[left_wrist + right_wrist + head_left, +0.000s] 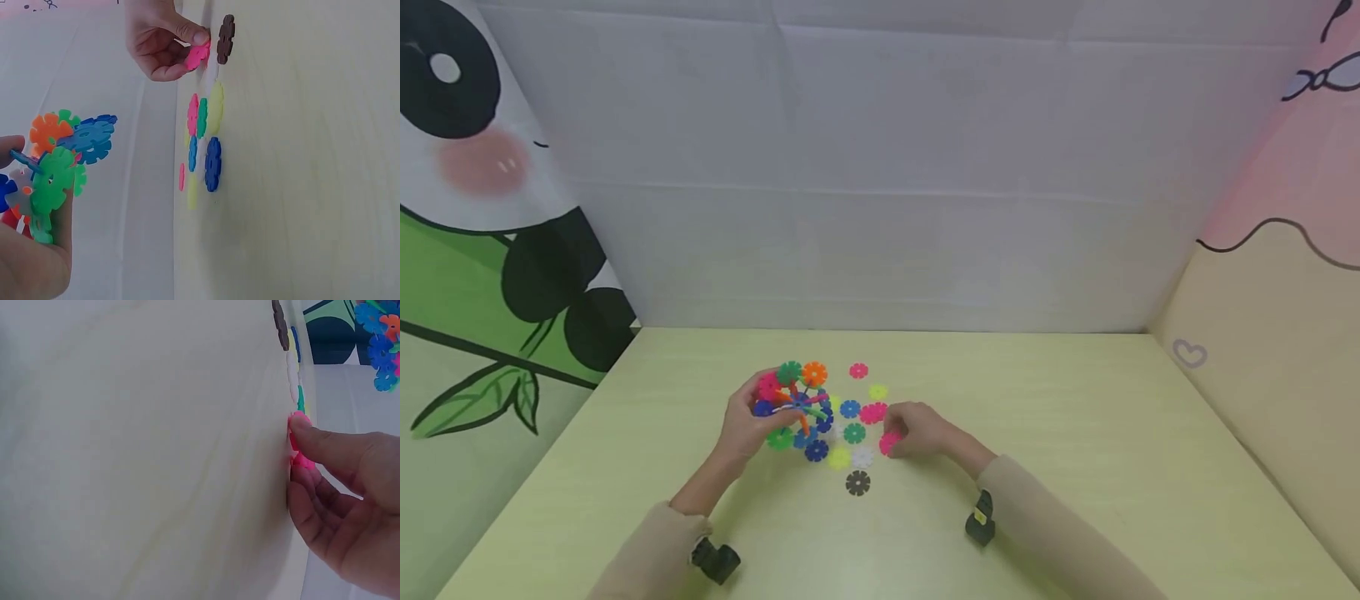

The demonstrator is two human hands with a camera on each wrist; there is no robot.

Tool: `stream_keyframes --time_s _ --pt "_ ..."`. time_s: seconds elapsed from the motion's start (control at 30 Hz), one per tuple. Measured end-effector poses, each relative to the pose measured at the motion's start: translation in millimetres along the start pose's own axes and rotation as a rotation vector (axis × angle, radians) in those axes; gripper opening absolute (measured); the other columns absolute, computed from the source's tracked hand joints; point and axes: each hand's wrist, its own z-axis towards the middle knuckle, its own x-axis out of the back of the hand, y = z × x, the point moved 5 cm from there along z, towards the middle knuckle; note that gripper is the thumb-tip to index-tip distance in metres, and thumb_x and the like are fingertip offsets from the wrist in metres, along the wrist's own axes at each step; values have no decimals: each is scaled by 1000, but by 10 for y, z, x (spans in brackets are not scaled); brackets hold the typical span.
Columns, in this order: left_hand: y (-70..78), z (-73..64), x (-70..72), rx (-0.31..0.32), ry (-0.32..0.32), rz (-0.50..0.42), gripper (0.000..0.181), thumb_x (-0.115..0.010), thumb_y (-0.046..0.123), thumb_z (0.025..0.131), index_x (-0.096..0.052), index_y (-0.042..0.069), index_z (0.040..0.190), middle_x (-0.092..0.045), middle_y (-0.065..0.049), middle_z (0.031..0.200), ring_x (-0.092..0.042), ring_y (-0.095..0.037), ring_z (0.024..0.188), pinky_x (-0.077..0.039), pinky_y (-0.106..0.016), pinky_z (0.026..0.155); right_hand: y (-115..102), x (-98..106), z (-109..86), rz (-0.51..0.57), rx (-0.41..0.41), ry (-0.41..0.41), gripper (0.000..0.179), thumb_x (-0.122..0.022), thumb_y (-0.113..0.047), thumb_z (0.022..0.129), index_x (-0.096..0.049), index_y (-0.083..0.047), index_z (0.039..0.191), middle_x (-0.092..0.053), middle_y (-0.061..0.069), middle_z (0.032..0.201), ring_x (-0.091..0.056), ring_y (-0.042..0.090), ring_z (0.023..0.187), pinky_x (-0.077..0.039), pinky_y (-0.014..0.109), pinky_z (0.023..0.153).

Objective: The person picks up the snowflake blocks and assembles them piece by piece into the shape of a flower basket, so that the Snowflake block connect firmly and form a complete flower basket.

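My left hand [747, 427] holds up a cluster of interlocked snowflake discs [55, 175] in green, orange, blue and pink, its thumb and fingers around the near side. Between the thumb and fingers of my right hand [919, 429] is a pink snowflake disc [889, 443], low over the table. Left of the right hand lie loose discs: another pink one [872, 413], a green disc [854, 433], a light blue disc [850, 408], a white disc [862, 457] and a dark blue disc [213, 164].
A brown disc [858, 482] lies nearest the front of the group, with a yellow disc [839, 457] behind it. Farther back are a small pink disc [858, 371] and a yellow-green one [878, 391]. A pale wall [887, 258] borders the table [1060, 400] at the back.
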Motion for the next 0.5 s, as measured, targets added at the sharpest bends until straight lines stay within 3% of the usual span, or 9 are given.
stream_keyframes --time_s 0.1,0.2,0.37,0.5 --pt "11 21 -118 25 2 -44 54 -70 -5 80 -48 -4 130 -57 -26 116 -60 -7 90 -52 -22 77 8 99 -21 29 -6 34 20 -74 2 79 -58 -7 88 -55 -1 79 -52 15 71 -47 26 61" --pt "41 34 -258 36 5 -95 54 -70 -6 80 -48 -4 129 -57 -24 116 -61 -9 92 -52 -24 79 -51 262 -88 153 -8 135 17 -70 5 82 -59 -1 93 -57 2 79 -57 15 68 -51 26 59" --pt "116 57 -504 31 22 -175 52 -70 -7 79 -50 -3 128 -59 -20 114 -62 -13 94 -52 -26 80 -331 630 -261 431 81 346 17 -65 8 86 -57 8 101 -61 9 82 -65 26 69 -56 30 63" --pt "183 98 -693 8 32 -208 52 -69 -7 80 -50 -3 127 -59 -21 114 -63 -16 94 -53 -29 80 -419 777 -282 504 141 399 19 -65 5 87 -57 7 105 -63 11 85 -65 29 73 -57 33 65"
